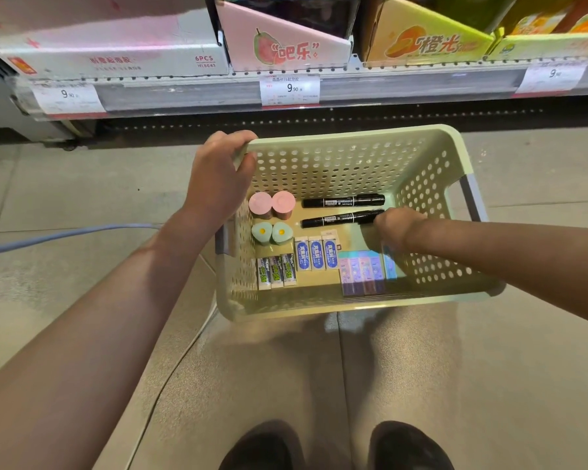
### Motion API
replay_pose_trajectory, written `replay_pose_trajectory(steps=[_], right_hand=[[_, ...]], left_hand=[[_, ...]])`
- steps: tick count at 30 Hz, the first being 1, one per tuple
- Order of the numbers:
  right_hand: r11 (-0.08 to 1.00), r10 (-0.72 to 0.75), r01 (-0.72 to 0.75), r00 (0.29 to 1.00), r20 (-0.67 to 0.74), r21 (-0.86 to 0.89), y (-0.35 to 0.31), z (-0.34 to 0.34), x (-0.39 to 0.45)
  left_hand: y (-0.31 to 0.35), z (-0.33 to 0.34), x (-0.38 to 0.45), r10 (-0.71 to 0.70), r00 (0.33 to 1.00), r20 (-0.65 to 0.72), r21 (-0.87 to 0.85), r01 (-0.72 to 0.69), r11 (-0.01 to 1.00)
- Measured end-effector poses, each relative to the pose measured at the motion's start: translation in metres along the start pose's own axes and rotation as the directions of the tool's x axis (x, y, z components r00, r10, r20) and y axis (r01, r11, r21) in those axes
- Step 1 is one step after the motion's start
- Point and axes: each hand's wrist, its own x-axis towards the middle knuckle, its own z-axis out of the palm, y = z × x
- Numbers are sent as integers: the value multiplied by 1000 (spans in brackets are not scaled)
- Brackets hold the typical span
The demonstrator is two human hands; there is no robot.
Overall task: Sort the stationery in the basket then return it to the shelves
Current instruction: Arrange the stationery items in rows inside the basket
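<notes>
Right hand [392, 225] reached into the basket [353, 140], its grip pinching the right end of the near marker [340, 218], which lay left-to-right on the floor of it, while the left hand [218, 178] clasped the far-left rim

Single head-worn view, wide-angle, edges bowed. Looks forward and steeply down from standing height. Basket [353, 300] near, centre frame, seen from above into its inside. Shelf edge [319, 93] with price tags crosses top of frame, facing camera. Floor [65, 198] fills lower half; own shoes [333, 446] at bottom edge. Both forearms enter from lower corners.
</notes>
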Motion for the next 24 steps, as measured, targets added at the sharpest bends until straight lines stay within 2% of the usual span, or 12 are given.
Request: replay_pose_trajectory(steps=[9, 19, 24], right_hand=[[985, 83, -87, 996, 31, 147, -3, 9, 7], [978, 101, -112, 992, 73, 174, -3, 9, 7], [987, 60, -63, 998, 20, 151, -3, 10, 6]], left_hand=[[1, 0, -1, 10, 1000, -5, -6, -10, 1000], [0, 0, 0, 5, 1000, 9, 1, -5, 1000], [1, 0, 0, 5, 1000, 7, 7, -5, 1000]])
